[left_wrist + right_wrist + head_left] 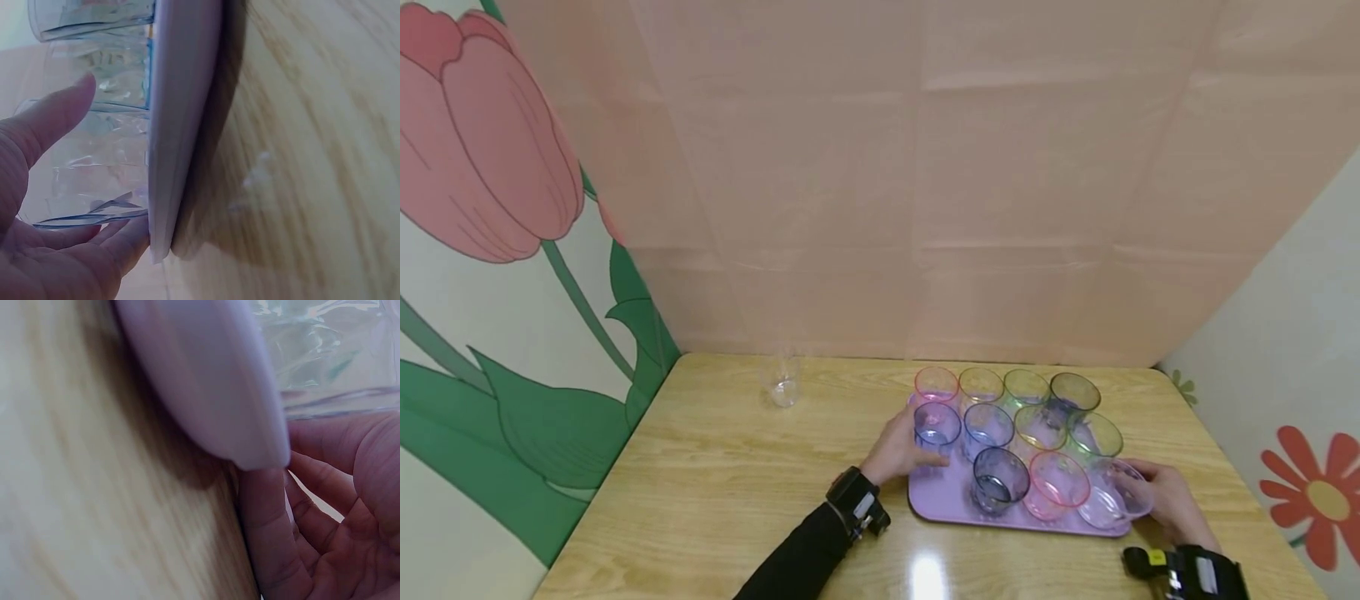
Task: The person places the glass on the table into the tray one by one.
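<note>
A lilac tray (940, 500) bears several clear tinted tumblers in rows. My left hand (895, 450) is at the tray's left side, beside a purple-tinted tumbler (937, 425). In the left wrist view, its fingers (122, 240) reach the tray's edge and that tumbler's side, while the thumb (59, 112) extends apart from them. My right hand (1168, 500) is at the near right corner, beside a colourless tumbler (1101, 504). In the right wrist view, one finger (269, 531) meets the tray's corner and another digit lies along the tumbler's side.
A small colourless glass (785, 387) stands apart at the back left of the wooden table (737, 467). Pink-rimmed (1054, 492) and dark (1000, 483) tumblers fill the tray's near row. A pale sheet (917, 208) hangs behind the table, with painted walls at both sides.
</note>
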Demonstrator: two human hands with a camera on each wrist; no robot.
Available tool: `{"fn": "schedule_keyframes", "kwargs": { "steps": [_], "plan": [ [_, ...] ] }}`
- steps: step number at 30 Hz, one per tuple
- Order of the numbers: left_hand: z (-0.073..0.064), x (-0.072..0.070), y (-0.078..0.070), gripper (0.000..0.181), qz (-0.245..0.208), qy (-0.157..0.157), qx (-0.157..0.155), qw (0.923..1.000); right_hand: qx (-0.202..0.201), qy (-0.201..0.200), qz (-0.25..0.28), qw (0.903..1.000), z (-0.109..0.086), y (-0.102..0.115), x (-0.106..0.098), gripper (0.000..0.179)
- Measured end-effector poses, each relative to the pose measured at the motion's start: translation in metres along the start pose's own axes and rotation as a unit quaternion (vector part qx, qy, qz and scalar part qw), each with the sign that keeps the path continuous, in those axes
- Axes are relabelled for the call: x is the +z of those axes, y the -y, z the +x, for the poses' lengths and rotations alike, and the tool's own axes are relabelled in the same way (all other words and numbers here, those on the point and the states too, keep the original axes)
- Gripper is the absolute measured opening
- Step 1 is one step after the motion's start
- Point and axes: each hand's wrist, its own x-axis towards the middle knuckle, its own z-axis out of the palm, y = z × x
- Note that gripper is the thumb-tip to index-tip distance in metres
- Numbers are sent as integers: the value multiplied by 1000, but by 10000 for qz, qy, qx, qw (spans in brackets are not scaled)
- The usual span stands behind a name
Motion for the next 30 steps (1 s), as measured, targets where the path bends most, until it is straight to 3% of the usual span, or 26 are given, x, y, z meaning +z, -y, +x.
{"fn": "schedule_keyframes", "kwargs": {
  "steps": [5,13,18,24,30],
  "plan": [
    [0,1,0,118,161,-39,58,9998,-93,-45,-26,9999,1,-4,0,68],
    [1,-1,2,116,49,23,158,9999,-103,-58,29,9999,1,-5,1,68],
    [-2,-11,0,104,-80,116,191,9997,-174,-148,-94,9997,0,-4,1,69],
    [-7,-22,-5,106,-35,278,-98,9996,-221,-123,-85,9996,0,-4,0,68],
    [-9,-32,0,99,316,443,136,9984,-177,-111,-46,9998,-1,-2,0,68]
  ]
}}
